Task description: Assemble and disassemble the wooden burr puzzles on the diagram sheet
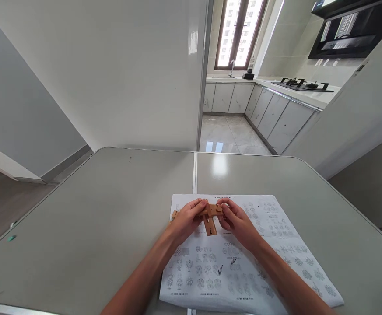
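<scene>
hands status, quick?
Left hand: closed, holding the wooden pieces.
Right hand: closed, holding the same pieces at their right end.

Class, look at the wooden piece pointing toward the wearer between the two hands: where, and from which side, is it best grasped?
Probably at the free end of the wooden piece, coming from the near side and pinching across its long edges. That flat end juts out bare, while the left grip and right grip hold the wooden parts beyond it.
</scene>
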